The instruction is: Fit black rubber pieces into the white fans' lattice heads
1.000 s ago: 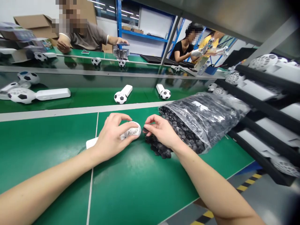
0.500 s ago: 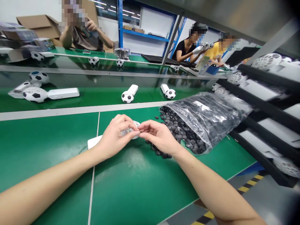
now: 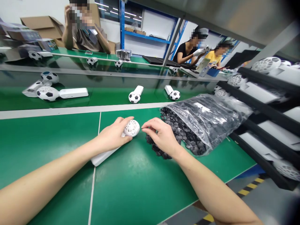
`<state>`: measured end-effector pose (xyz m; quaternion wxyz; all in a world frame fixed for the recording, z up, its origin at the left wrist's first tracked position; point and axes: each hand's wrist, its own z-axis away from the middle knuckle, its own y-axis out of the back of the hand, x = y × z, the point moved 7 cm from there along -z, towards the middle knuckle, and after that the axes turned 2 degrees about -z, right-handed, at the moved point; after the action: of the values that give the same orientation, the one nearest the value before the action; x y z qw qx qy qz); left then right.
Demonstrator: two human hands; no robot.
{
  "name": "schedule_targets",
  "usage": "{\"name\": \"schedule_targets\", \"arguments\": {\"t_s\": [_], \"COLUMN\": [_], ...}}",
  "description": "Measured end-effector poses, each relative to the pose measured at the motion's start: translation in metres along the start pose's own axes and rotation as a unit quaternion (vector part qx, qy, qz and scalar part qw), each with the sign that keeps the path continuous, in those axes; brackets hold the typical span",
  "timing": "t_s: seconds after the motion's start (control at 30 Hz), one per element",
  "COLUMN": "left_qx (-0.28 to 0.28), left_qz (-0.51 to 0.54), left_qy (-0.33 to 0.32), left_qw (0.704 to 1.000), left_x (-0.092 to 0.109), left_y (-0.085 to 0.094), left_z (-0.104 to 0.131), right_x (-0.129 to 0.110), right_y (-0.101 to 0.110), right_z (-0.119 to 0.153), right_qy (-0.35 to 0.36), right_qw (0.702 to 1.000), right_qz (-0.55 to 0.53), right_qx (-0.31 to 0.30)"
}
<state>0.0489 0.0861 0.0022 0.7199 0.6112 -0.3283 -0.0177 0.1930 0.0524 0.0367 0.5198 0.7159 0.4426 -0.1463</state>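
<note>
My left hand [image 3: 114, 135] is wrapped round the round head of a white football-shaped handheld device [image 3: 132, 128]. Its head is an openwork lattice without black patches, and its white handle slants down-left under my hand onto the green table. Just right of the head, my right hand [image 3: 159, 134] is closed in a pinch, with a small dark edge at the fingertips that looks like one of the black plastic pieces. Beneath and beyond that hand lies a heap of black pieces [image 3: 182, 134], spilling from a clear plastic bag [image 3: 211, 112].
Along the conveyor [image 3: 105, 93] behind the table lie several finished-looking football devices [image 3: 48, 93] with black patches. A black rack [image 3: 262, 100] at the right holds white lattice-headed devices. Across the line, several people sit working, one holding a device up.
My hands have parted: the left has shifted slightly left, and the lattice head now shows. The device's handle has swung lower. Devices on the conveyor have shifted right.
</note>
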Motion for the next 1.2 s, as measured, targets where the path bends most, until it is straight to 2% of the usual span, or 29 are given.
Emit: {"name": "schedule_targets", "arguments": {"t_s": [0.1,0.2,0.33,0.5,0.57,0.67,0.7,0.77,0.9,0.97,1.0,1.07,1.13,1.2], "left_qx": [0.015,0.030,0.041,0.044,0.045,0.047,0.050,0.053,0.036,0.018,0.010,-0.001,-0.004,-0.001], "left_qz": [0.005,-0.001,-0.011,-0.004,-0.004,-0.010,-0.015,-0.028,-0.042,-0.038,-0.037,-0.041,-0.050,-0.059], "left_qy": [-0.008,-0.013,-0.019,-0.038,-0.040,-0.045,-0.045,-0.045,-0.044,-0.044,-0.039,-0.029,-0.033,-0.064], "left_qw": [1.000,0.999,0.999,0.998,0.998,0.998,0.998,0.997,0.998,0.998,0.998,0.999,0.998,0.996], "left_x": [0.002,0.004,0.008,0.011,0.011,0.012,0.012,0.013,0.015,0.015,0.013,0.009,0.007,0.008], "left_y": [0.001,0.001,0.002,0.004,0.005,0.005,0.005,0.006,0.005,0.006,0.006,0.008,0.010,0.011], "left_z": [0.000,0.000,0.001,0.001,0.000,-0.001,-0.001,-0.001,0.000,0.001,0.001,0.000,-0.002,-0.001], "right_x": [0.006,0.008,0.009,0.021,0.029,0.039,0.040,0.040,0.042,0.047,0.050,0.055,0.060,0.065], "right_y": [-0.013,-0.024,-0.027,-0.025,-0.028,-0.039,-0.043,-0.045,-0.036,-0.013,0.004,0.036,0.051,0.050], "right_z": [0.002,0.003,0.002,0.000,-0.001,0.001,0.002,0.002,-0.005,-0.012,-0.015,-0.017,-0.016,-0.013], "right_qy": [-0.041,-0.041,-0.024,-0.055,-0.089,-0.151,-0.161,-0.162,-0.156,-0.145,-0.136,-0.132,-0.149,-0.164], "right_qw": [0.997,0.994,0.996,0.993,0.985,0.950,0.940,0.939,0.953,0.975,0.986,0.987,0.974,0.961], "right_qz": [-0.048,-0.068,-0.069,-0.099,-0.146,-0.269,-0.296,-0.303,-0.254,-0.168,-0.097,0.051,0.158,0.224], "right_qx": [-0.045,-0.072,-0.051,-0.025,-0.023,-0.041,-0.045,-0.035,-0.048,-0.021,0.014,0.076,0.060,-0.006]}}
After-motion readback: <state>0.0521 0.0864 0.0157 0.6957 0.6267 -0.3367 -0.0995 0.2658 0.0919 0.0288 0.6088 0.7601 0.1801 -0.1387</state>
